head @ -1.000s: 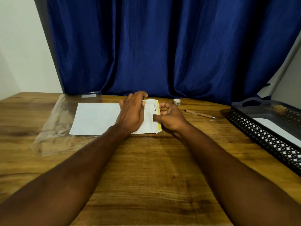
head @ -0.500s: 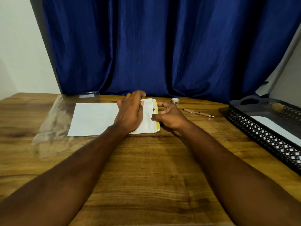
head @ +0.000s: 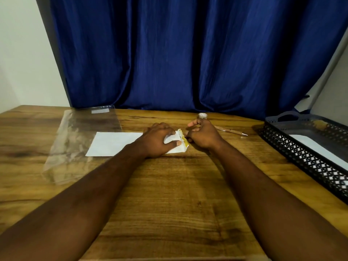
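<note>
Toward the far side of the table (head: pixel 178 194), a white envelope (head: pixel 113 144) lies flat. The left hand (head: pixel 157 140) presses its right end, fingers together. The right hand (head: pixel 203 135) pinches the yellow strip (head: pixel 184 141) along its right edge. A pen (head: pixel 233 131) lies near; the black tray (head: pixel 301 147) stands well apart, rightward.

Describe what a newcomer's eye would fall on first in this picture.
The deep blue curtain fills the background behind the wooden table. At the table's middle, the left hand presses on a white envelope while the right hand, curled, meets its yellow-edged end. A black perforated tray sits at the right edge.
</note>
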Available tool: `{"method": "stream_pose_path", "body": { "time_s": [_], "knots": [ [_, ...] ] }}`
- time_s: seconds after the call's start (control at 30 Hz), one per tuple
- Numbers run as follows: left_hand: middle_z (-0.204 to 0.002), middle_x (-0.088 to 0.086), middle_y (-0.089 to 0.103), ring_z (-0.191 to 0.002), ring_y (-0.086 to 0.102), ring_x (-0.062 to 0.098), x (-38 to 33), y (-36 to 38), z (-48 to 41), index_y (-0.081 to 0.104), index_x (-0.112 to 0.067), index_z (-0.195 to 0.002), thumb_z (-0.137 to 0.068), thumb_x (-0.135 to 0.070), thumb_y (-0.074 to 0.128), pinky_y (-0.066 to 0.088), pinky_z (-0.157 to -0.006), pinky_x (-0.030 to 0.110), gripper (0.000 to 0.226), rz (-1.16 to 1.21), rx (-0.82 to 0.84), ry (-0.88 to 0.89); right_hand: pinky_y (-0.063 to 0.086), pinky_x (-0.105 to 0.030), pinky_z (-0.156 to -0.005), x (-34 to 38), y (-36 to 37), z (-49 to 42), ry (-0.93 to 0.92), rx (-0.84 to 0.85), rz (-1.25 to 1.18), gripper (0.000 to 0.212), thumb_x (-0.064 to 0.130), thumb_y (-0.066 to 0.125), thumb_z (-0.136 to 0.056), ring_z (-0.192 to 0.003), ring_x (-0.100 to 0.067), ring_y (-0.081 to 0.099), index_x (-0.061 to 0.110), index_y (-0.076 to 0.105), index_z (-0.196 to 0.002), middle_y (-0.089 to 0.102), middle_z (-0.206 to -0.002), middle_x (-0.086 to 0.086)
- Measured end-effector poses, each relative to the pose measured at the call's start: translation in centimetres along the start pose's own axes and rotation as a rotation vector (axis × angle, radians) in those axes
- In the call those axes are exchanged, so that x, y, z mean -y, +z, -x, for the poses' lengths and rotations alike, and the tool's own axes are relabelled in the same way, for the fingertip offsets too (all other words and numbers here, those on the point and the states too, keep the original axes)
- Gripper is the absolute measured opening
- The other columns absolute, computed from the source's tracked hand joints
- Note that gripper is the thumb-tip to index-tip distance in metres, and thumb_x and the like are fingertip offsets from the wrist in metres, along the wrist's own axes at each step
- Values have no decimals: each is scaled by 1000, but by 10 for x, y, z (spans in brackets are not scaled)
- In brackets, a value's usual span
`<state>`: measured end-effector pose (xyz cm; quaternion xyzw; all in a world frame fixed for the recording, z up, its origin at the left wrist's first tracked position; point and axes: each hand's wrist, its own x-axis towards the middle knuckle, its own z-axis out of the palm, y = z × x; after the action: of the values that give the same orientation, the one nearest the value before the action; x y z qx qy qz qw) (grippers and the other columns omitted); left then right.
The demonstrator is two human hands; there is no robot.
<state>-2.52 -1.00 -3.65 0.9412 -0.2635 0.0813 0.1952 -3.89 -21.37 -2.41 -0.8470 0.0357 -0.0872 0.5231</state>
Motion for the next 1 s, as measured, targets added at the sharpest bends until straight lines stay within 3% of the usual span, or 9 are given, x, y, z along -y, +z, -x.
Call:
{"method": "stream_pose_path", "body": {
  "time_s": [0.13,0.23,0.33,0.47,0.6,0.73,0.83,0.9,1.0],
  "knots": [
    [-151,-7,48,-141,39,16,3,1,0,57,-30,-143,-94,-69,55,30,-118,51,63,15,8,19,57,-42,-72,0,-1,2,-11,61,-3,33,4,71,-91,-77,-21,70,23,60,-115,79,-88,-9],
    [-149,-7,50,-139,40,17,4,2,2,56,-31,-143,-92,-69,59,32,-117,51,64,62,-8,20,57,-41,-73,-5,4,3,-114,114,29,36,1,65,-95,-85,-22,76,24,60,-123,82,-96,3],
    [-152,-8,47,-140,38,18,4,2,4,50,-35,-146,-88,-69,62,31,-118,52,68,104,-12,22,63,-40,-80,-10,11,0,-193,50,65,34,5,72,-93,-83,-9,77,24,64,-119,82,-92,8],
    [-158,-4,40,-146,30,20,-2,-3,5,39,-41,-155,-97,-52,63,23,-121,51,64,86,36,10,62,-41,-87,-9,19,-6,-276,1,183,36,15,81,-85,-82,-2,75,30,67,-115,80,-84,19],
    [-155,-3,41,-143,31,20,0,-3,3,42,-38,-155,-100,-44,57,21,-119,45,58,45,48,7,62,-39,-84,-10,19,-11,-309,-5,197,39,18,86,-82,-79,-1,73,29,68,-116,80,-84,13],
    [-153,-6,42,-143,31,18,-1,0,0,54,-33,-148,-103,-43,53,19,-118,42,47,10,39,-8,55,-27,-92,-13,8,-10,-287,54,162,55,25,93,-79,-95,0,65,23,64,-126,74,-109,6],
    [-152,-6,43,-144,32,16,-1,0,-1,55,-33,-147,-104,-40,52,19,-119,43,44,3,31,-12,52,-33,-107,-17,-2,-8,-282,139,176,68,33,96,-74,-118,-4,62,24,63,-133,68,-124,7],
    [-151,-5,43,-143,33,17,-1,1,0,54,-31,-145,-104,-42,52,22,-118,44,43,-27,30,1,49,-34,-112,-18,-10,-4,-269,215,183,69,34,96,-73,-127,-4,59,26,64,-134,66,-131,11],
    [-151,-4,44,-142,35,19,-2,0,1,53,-29,-143,-103,-44,51,26,-119,45,43,-48,27,6,43,-23,-113,-14,-21,9,-259,331,206,66,29,94,-78,-130,1,56,25,64,-137,64,-138,13]
  ]
}}
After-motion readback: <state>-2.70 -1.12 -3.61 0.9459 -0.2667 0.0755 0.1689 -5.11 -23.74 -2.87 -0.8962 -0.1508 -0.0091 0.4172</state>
